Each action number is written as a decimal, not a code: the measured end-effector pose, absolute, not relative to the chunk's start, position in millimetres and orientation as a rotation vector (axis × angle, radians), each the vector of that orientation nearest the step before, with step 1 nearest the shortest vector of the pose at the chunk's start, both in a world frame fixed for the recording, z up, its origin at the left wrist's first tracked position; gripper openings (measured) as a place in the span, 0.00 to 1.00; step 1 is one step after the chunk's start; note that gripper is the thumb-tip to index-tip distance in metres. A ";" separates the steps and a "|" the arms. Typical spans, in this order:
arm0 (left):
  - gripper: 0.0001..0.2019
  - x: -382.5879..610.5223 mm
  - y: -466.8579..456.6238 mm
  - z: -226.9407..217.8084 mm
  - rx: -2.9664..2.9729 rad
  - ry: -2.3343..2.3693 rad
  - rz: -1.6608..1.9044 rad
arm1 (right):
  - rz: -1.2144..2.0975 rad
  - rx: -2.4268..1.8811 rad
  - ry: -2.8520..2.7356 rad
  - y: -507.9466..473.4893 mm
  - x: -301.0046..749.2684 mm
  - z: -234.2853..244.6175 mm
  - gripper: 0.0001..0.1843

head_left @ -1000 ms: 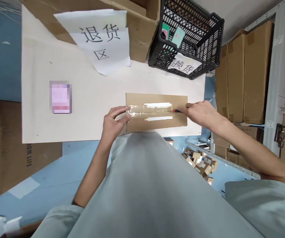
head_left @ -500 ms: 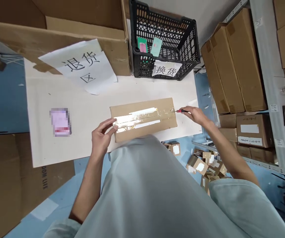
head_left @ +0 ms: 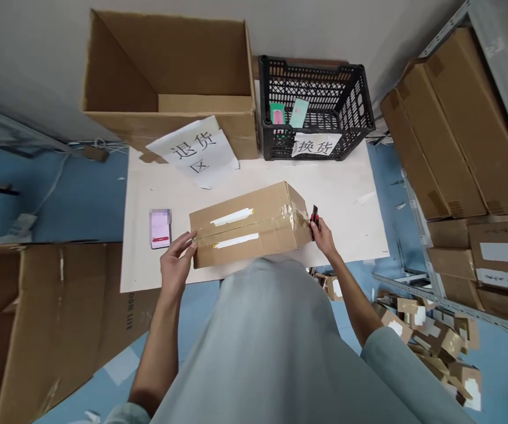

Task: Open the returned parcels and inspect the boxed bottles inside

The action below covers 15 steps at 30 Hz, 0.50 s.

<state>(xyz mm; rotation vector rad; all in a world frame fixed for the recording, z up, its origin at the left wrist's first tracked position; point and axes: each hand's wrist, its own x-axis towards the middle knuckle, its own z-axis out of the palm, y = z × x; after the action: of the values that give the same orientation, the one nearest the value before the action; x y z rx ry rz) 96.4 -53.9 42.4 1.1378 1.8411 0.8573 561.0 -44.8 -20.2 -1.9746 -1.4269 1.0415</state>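
Observation:
A long taped cardboard box [head_left: 247,227] lies on the white table [head_left: 351,200] in front of me. My left hand [head_left: 177,265] rests against the box's left end, fingers curled round its corner. My right hand [head_left: 322,232] is at the box's right end, closed on a small red and black cutter [head_left: 314,217] whose tip is at the taped end flap. Clear tape runs along the top seam of the box.
A big open cardboard box [head_left: 170,88] with a paper sign [head_left: 194,154] and a black plastic crate [head_left: 313,109] stand at the table's back. A phone [head_left: 160,228] lies left of the box. Stacked cartons on shelves [head_left: 457,135] are right; small boxes [head_left: 431,335] litter the blue floor.
My head has pulled back, so more of the room shows. My right hand with the cutter has moved from the top seam's end down to the box's right end face.

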 end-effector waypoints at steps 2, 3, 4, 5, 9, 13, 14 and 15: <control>0.28 87.0 -56.3 40.9 1.183 1.936 0.870 | 1.001 -1.963 -1.390 -43.7 547.5 -15.7 0.29; 0.27 83.6 -57.5 38.9 1.192 1.982 0.877 | 0.988 -1.944 -1.375 -42.3 542.4 -11.2 0.29; 0.26 81.4 -58.8 35.8 1.215 2.012 0.871 | 0.976 -1.922 -1.372 -40.5 538.6 -5.4 0.29; 0.26 80.7 -60.1 31.4 1.234 2.031 0.867 | 0.959 -1.901 -1.381 -38.4 536.3 1.9 0.30; 0.25 98.4 -63.3 3.3 1.231 1.959 0.845 | 0.783 -1.885 -1.480 -26.2 543.7 41.9 0.29; 0.25 153.6 -58.5 -27.3 1.158 1.804 0.811 | 0.487 -1.928 -1.660 -7.3 563.3 85.1 0.28; 0.24 171.2 -56.7 -33.3 1.135 1.762 0.779 | 0.425 -1.934 -1.705 -1.6 566.8 93.7 0.27; 0.24 188.9 -55.2 -38.7 1.119 1.715 0.737 | 0.373 -1.936 -1.745 4.3 569.3 101.0 0.27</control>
<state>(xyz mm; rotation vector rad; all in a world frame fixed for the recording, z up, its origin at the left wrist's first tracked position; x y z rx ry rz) 188.9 -55.2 -38.7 1.1189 1.7150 0.7366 569.3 4.3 101.0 -1.9355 -1.7448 0.3726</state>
